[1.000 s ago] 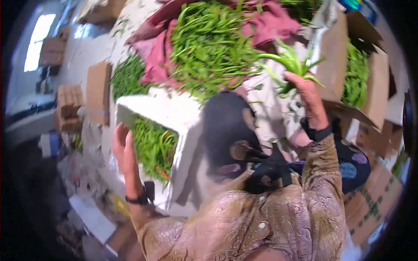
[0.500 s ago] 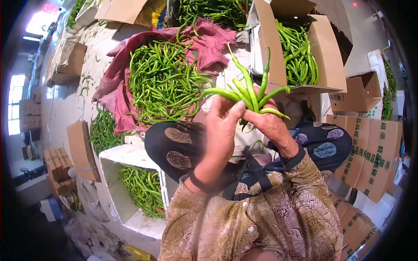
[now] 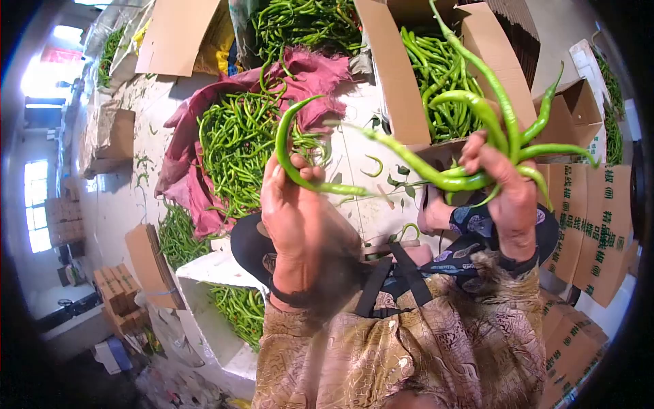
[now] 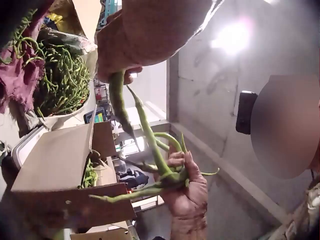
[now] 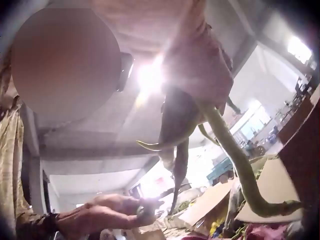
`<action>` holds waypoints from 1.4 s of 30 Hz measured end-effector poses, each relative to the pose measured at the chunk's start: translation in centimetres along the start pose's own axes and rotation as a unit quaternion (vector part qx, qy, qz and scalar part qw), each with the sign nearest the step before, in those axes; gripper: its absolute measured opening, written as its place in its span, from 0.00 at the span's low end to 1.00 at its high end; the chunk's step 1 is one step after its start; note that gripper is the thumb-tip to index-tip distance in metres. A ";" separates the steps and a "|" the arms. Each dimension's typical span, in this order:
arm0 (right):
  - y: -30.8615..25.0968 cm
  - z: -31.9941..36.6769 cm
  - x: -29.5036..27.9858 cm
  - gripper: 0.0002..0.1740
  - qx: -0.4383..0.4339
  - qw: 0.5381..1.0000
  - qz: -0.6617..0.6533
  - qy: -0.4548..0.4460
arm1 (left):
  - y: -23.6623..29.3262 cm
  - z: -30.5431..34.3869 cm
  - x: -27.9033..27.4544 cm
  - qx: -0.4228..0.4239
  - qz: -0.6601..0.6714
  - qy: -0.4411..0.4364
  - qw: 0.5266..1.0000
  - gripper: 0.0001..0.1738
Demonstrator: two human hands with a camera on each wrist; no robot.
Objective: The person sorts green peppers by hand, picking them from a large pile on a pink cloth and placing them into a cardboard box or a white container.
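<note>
Currently, the left hand (image 3: 293,221) grips one curved green pepper (image 3: 282,142), its fingers curled around the pepper's middle. The right hand (image 3: 509,198) holds a bunch of peppers (image 3: 512,129), fingers closed around it and the tips fanning outward. Both hands are raised in front of the body, well apart. At far left, a pepper pile (image 3: 235,153) rests on a pink cloth (image 3: 178,160). At far right, an open cardboard box (image 3: 392,78) contains more peppers. At near left, a white box (image 3: 211,269), also containing peppers, stands beside the left forearm.
</note>
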State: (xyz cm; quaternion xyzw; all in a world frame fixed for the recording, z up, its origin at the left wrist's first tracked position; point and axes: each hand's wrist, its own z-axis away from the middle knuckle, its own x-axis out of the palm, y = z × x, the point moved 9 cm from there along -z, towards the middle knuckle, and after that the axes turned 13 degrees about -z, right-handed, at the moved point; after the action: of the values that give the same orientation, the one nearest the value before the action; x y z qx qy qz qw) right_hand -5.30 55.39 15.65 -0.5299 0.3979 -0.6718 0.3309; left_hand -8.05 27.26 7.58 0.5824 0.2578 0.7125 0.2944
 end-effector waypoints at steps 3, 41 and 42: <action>-1.1 -1.3 -3.0 0.24 0.005 0.996 -0.089 0.008 | 0.1 -1.1 1.0 0.004 0.009 0.002 1.000 0.19; -1.4 -6.6 -11.4 0.14 0.104 0.949 -0.292 0.054 | -12.8 -6.0 17.9 -0.066 -0.339 -0.257 0.903 0.16; -2.2 -6.4 -12.1 0.15 0.094 0.948 -0.294 0.075 | -12.4 -6.8 17.4 -0.063 -0.330 -0.243 0.910 0.17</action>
State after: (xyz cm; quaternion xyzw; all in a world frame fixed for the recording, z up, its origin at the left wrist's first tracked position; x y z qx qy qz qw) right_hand -8.98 68.08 11.38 -0.5382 0.1830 -0.8113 0.1362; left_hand -15.86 48.21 9.31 0.5992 0.3101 0.4260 0.6027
